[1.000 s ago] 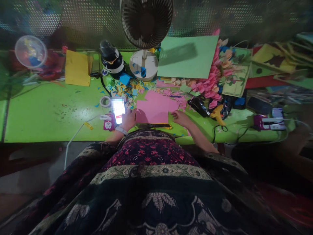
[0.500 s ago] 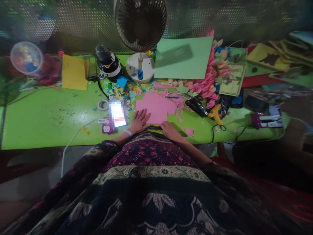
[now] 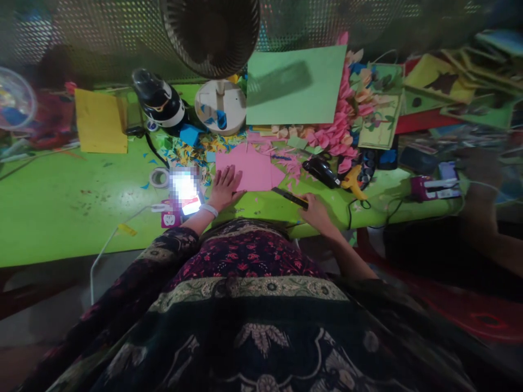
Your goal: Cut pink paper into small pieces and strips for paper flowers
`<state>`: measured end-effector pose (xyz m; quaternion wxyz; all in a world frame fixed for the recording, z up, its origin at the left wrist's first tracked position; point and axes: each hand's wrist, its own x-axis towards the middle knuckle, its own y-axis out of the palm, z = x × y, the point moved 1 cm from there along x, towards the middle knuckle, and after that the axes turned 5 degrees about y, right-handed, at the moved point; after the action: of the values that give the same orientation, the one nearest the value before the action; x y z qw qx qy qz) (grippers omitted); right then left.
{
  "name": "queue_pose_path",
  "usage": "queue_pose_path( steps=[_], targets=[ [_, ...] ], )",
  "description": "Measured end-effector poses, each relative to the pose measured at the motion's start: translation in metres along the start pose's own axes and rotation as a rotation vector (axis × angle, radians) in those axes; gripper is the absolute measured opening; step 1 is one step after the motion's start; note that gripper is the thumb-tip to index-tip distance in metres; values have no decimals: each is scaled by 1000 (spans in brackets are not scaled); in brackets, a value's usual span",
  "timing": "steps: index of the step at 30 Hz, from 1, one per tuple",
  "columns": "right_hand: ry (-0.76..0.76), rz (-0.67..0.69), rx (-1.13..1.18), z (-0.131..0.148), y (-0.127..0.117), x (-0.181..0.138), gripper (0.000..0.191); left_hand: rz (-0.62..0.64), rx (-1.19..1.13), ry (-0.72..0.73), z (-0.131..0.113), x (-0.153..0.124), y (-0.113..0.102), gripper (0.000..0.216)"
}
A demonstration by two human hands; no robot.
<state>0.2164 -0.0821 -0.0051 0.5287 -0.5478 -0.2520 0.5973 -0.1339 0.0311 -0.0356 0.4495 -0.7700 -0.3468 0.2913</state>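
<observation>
My left hand (image 3: pixel 224 189) lies on the near left edge of a pink sheet of paper (image 3: pixel 253 169), fingers spread and pressing it to the table. One corner of the sheet points right. In my right hand (image 3: pixel 316 211) is a black and yellow utility knife (image 3: pixel 292 197), its front end reaching toward the paper's near right corner. The blade is too small to make out. Beside my left wrist a lit phone (image 3: pixel 188 196) lies near a roll of tape (image 3: pixel 159 177).
Paper scraps (image 3: pixel 196 149) lie behind the pink sheet. At the back are a fan (image 3: pixel 212 32), a black bottle (image 3: pixel 159 103), a green sheet (image 3: pixel 296 87) and pink paper petals (image 3: pixel 339 133). A yellow glue gun (image 3: pixel 354 182) lies at right, with another person's arm (image 3: pixel 484 190) beyond.
My right hand has moved right, away from the pink paper, and now holds the utility knife that lay at the table's front edge. My left hand stays on the paper. The view has shifted.
</observation>
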Motion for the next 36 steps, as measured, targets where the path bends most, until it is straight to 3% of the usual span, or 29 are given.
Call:
queue_pose_path(
  steps=[6, 13, 20, 36],
  targets=[
    [123, -37, 5, -12, -2, 20, 38, -2, 10, -7, 5, 4, -2, 81],
    [30, -54, -64, -1, -2, 22, 35, -6, 9, -10, 4, 3, -3, 79],
    [18, -6, -64, 7, -6, 24, 32, 7, -19, -17, 3, 3, -5, 80],
    [12, -47, -47, 9, -6, 27, 29, 3, -20, -23, 3, 3, -4, 81]
  ],
)
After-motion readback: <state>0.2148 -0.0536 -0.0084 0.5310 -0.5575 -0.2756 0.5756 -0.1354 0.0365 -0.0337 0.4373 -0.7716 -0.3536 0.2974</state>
